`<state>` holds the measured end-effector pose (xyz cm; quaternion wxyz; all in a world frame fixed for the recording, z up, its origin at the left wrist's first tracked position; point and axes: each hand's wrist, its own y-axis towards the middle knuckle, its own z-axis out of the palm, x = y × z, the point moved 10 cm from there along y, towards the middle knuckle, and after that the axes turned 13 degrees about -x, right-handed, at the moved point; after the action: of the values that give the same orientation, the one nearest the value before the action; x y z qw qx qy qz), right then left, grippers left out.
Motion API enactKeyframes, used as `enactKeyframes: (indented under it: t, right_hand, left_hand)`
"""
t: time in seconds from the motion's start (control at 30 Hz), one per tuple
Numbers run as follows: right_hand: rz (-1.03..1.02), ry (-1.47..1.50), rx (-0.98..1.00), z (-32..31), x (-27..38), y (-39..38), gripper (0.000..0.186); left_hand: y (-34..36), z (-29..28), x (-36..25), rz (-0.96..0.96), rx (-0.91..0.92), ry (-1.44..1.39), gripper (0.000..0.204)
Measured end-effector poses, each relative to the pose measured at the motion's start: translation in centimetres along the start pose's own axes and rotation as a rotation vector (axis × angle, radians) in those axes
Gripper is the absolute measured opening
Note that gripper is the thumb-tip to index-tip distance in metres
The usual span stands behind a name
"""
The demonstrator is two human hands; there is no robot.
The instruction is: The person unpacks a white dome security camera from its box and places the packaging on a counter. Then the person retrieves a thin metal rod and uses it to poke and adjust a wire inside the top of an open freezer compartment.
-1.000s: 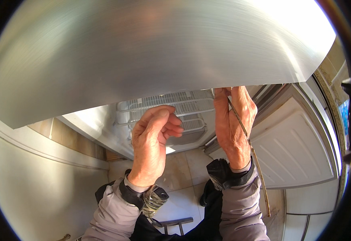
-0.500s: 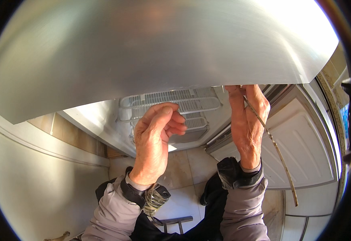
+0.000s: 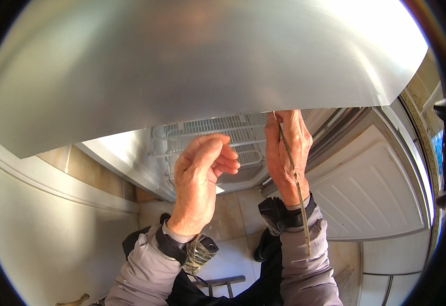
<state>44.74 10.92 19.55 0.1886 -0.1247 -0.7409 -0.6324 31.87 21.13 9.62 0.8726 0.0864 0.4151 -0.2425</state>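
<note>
The right hand (image 3: 288,153) has its grip around a thin rod (image 3: 295,183) under the grey panel (image 3: 207,66); the left hand (image 3: 200,186), at nine o'clock of it, is curled and empty. Next the rod needs careful guiding.

A broad grey panel (image 3: 202,66) roofs the whole upper space, blocking any way upward. Beneath it, open room lies between the left hand (image 3: 200,183) and right hand (image 3: 286,153). The wire grille (image 3: 218,135) closes the back; the white door (image 3: 371,199) walls the right.
</note>
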Motion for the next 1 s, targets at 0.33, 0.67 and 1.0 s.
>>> enactKeyframes:
  t: [0.33,0.67,1.0]
  right_hand:
    - [0.026,0.011,0.053,-2.2,0.7,1.3,0.018]
    - [0.033,0.044,0.080,-2.3,0.3,1.5,0.015]
    - [0.022,0.067,0.026,-1.9,0.4,1.0,0.019]
  left_hand:
    - [0.1,-0.1,0.0,0.008,-0.014,0.010,0.025]
    - [0.1,-0.1,0.1,0.011,-0.034,0.035,0.024]
    - [0.0,-0.2,0.5,0.017,-0.023,0.051,0.025]
